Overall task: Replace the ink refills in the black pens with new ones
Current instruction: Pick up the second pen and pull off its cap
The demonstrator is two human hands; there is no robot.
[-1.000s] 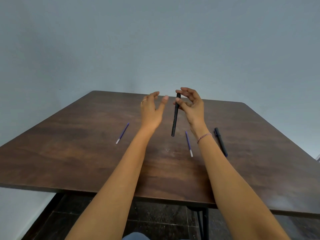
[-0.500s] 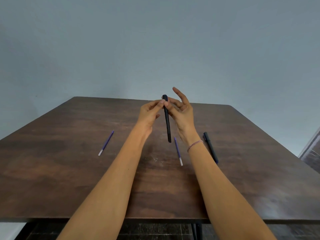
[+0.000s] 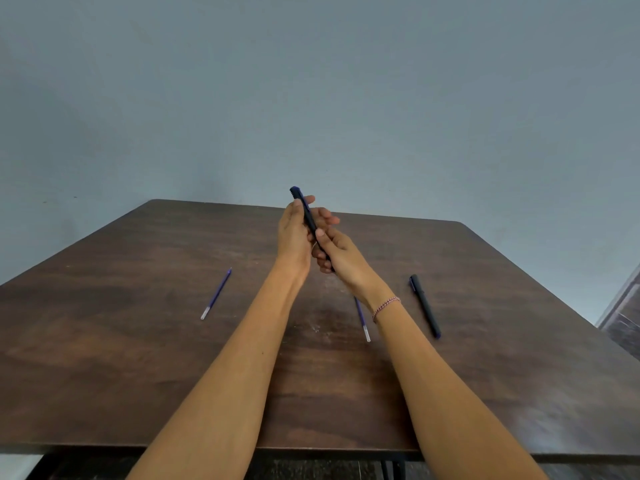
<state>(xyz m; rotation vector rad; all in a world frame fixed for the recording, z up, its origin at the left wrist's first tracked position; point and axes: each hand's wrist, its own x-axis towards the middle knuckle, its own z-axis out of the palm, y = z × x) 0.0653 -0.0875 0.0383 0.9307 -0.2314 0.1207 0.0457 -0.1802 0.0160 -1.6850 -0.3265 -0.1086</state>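
- The held pen (image 3: pixel 309 216) is black and is up in the air over the far half of the table, tilted so its top end leans away and to the left. Only its upper stretch shows clearly; the rest is buried between the two hands.
- The left hand (image 3: pixel 293 237) is closed round the pen's upper part, thumb along the near side and fingertips poking out behind the barrel.
- The right hand (image 3: pixel 343 254) is wrapped round the lower part, thumb tip pressed on the barrel. The two hands touch each other.
- Whether the barrel is in one piece or partly opened cannot be told, because the fingers cover that part.
- The right refill (image 3: pixel 362 318), thin and purple, lies on the table under the right wrist. Its far end is hidden by the wrist, and its clear end points toward the person.
- A bracelet (image 3: pixel 386 306) circles the right wrist.
- The second black pen (image 3: pixel 425 306) lies flat to the right of the right forearm, apart from it.
- The left refill (image 3: pixel 216 293) lies whole, well to the left of the left forearm.
- The table (image 3: pixel 138 341) is dark brown wood. Both arms are cut off at the bottom edge.
- A grey-blue wall (image 3: pixel 311 98) stands behind; a dark shape (image 3: pixel 623 317) at the right edge is cut off and unclear.
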